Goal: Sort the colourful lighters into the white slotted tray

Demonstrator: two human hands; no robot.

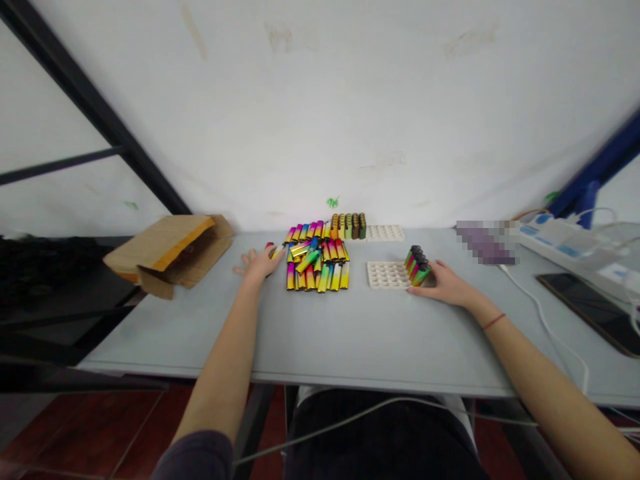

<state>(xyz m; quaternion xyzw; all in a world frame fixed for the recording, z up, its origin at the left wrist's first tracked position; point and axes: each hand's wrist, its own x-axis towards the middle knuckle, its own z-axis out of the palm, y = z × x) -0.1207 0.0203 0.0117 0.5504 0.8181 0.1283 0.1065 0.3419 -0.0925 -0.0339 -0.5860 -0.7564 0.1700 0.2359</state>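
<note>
1. The left hand lay at the left edge of the heap of rainbow-coloured lighters. Its fingers were spread, and the thumb and forefinger seemed to pinch a single lighter, though the view was too small to be sure.
2. The right hand cupped a tight block of upright lighters, its fingers pressed together along the block and keeping it squared, just right of the near white tray.
3. At the far side, a row of standing lighters stood beside a second white tray.
4. On the grey table, a cardboard box sat at the far left, with a power strip and a phone to the right.
</note>
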